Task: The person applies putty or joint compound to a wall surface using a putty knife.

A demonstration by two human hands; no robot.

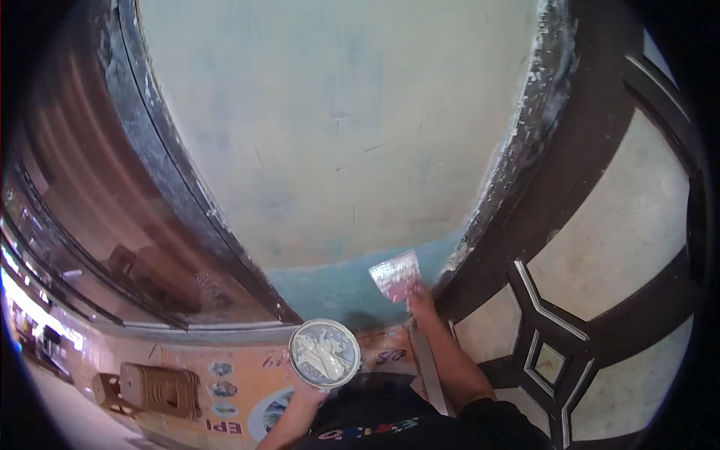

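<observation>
In my right hand [420,299] is a wide putty knife [396,276], its pale, smeared blade angled up in front of the lower wall. My fingers are closed around its handle. My left hand [308,392] supports a round tub [325,322] from below, at waist height. Thick cream putty [327,355] lies in lumps inside it. Ahead stands a wall panel [337,150] with a cream coat over most of it and a bare blue-green strip [330,289] along its bottom. A few scratches and dark marks show on the cream surface.
Dark, putty-smeared frames [154,142] border the panel on both sides. On the right is a dark door [600,322] with pale panels. Brown plastic chairs [159,390] stand at the lower left by an orange printed banner [244,375] on the floor. Glass [97,187] reflects at left.
</observation>
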